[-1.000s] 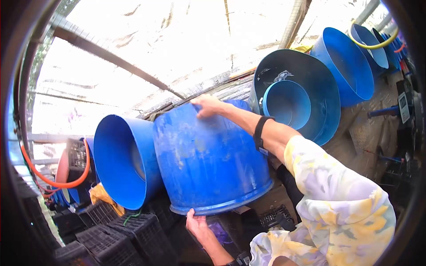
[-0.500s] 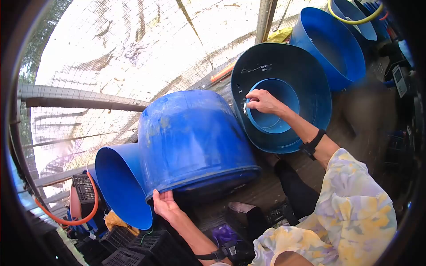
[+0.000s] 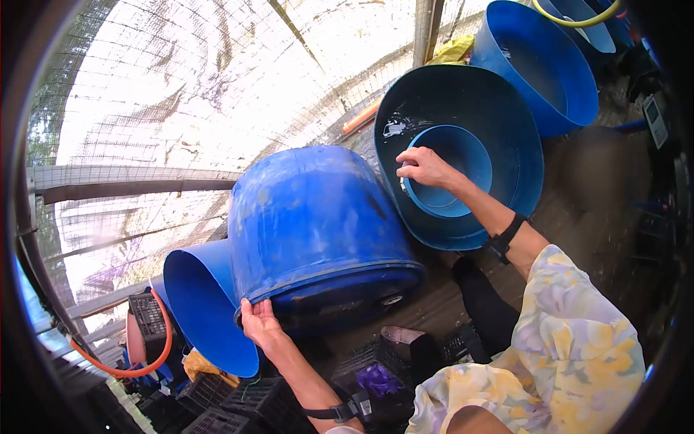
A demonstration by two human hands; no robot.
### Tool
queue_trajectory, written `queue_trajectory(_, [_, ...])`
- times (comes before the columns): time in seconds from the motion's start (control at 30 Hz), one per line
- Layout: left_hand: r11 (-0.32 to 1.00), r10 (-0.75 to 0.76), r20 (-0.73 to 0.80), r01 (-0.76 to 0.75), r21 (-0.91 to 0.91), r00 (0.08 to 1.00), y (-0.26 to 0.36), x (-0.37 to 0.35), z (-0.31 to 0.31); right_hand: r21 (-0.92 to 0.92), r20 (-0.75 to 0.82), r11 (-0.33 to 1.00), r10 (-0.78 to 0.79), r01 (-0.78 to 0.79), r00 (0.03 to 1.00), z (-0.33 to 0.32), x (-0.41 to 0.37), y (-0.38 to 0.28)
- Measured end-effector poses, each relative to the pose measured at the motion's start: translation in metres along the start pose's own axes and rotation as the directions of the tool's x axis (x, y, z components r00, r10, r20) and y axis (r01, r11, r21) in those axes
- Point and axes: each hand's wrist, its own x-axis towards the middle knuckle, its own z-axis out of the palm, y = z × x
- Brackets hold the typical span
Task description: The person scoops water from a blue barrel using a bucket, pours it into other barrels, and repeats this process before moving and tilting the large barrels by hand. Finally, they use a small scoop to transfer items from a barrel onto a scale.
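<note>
A large blue barrel [image 3: 318, 210] lies tilted in front of me, its dark end [image 3: 340, 296] facing me. At its lower left edge, my left hand [image 3: 264, 325] has its fingers curled on the rim, palm up. To the right, a dark oval tub [image 3: 506, 101] leans toward me with a bright reflection inside. A round blue basin [image 3: 463, 189] sits within that tub. My right hand [image 3: 428, 168] is closed at the basin's left rim; the exact fingertip contact is partly hidden. A pale bit shows just below those fingers.
Another blue tub [image 3: 571, 87] stands at the upper right. A cut blue drum [image 3: 210, 311] lies left of the barrel, near an orange hose [image 3: 165, 340]. Black crates [image 3: 253, 401] are at lower left. My shoe [image 3: 401, 334] rests on the floor below the barrel.
The barrel has tipped slightly, with more of its dark end showing. My left hand stays at its rim. The basin and my right hand have shifted slightly; the tub's reflection has changed.
</note>
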Motion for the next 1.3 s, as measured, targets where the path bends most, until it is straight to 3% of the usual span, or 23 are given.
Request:
queue_trajectory(0.67, [0.999,-0.034,-0.029,0.033,-0.041,0.999,-0.002,-0.005,0.002,-0.035,0.117,0.999,-0.006,0.010,0.993,0.029,0.014,-0.006])
queue_trajectory(0.8, [0.998,-0.015,-0.040,0.013,-0.053,0.999,-0.002,-0.014,0.000,-0.010,0.205,0.999,0.041,-0.040,0.978,0.038,0.019,-0.006])
queue_trajectory(1.03, [0.983,-0.174,-0.045,0.171,-0.060,0.984,-0.031,-0.069,-0.080,-0.133,0.255,0.980,-0.111,0.148,0.961,0.101,0.023,-0.040])
queue_trajectory(1.1, [0.967,-0.248,-0.059,0.243,-0.077,0.967,-0.043,-0.090,-0.108,-0.300,0.176,0.828,-0.440,0.474,0.880,0.128,0.035,-0.068])
queue_trajectory(1.2, [0.945,-0.315,-0.092,0.303,-0.122,0.945,-0.073,-0.115,-0.162,-0.373,0.215,0.701,-0.571,0.607,0.792,0.164,0.053,-0.126])
queue_trajectory(1.3, [0.902,-0.429,-0.176,0.409,-0.141,0.886,-0.108,-0.136,-0.215,-0.358,0.384,0.709,-0.481,0.607,0.788,0.202,0.068,-0.160])
